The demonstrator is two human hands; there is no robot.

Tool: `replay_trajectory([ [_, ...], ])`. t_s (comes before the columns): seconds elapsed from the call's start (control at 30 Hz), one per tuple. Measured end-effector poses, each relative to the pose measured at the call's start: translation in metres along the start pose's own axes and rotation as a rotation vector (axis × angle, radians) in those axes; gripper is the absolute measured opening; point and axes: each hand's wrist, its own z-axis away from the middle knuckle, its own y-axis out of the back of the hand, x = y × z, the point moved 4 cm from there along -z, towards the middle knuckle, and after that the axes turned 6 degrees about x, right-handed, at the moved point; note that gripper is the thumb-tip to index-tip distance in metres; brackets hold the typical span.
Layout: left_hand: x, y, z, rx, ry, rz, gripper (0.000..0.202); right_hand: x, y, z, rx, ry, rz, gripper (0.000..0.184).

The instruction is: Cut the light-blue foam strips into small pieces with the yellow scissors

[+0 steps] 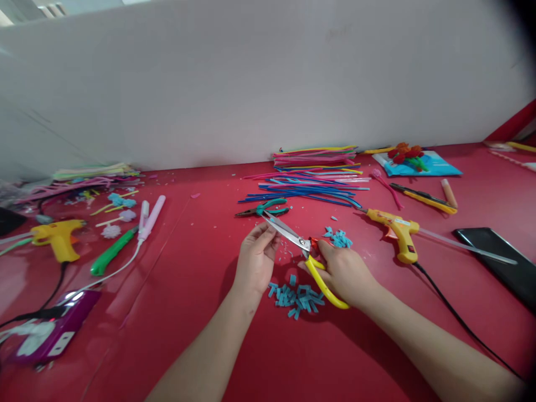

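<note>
My right hand (345, 273) grips the yellow handles of a pair of scissors (301, 248), whose metal blades point up and left. My left hand (256, 258) is closed in a pinch right at the blades, holding something too small to make out. Beneath both hands lies a pile of short blue cut pieces (296, 296) on the red table (188, 335). A smaller heap of blue bits (339, 239) lies just beyond my right hand.
Teal-handled pliers (263, 209) and a stack of coloured pipe cleaners (314, 173) lie beyond my hands. A yellow glue gun (397, 229) with a black cord and a black phone (498, 259) are at the right. At the left are another glue gun (58, 237) and a purple power strip (54, 329).
</note>
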Motion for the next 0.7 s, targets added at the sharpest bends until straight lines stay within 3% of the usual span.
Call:
replay_trajectory([
  [0.7, 0.0014, 0.0002, -0.0018, -0.005, -0.020, -0.005, 0.005, 0.0015, -0.0008, 0.0001, 0.028, 0.009, -0.015, 0.038],
])
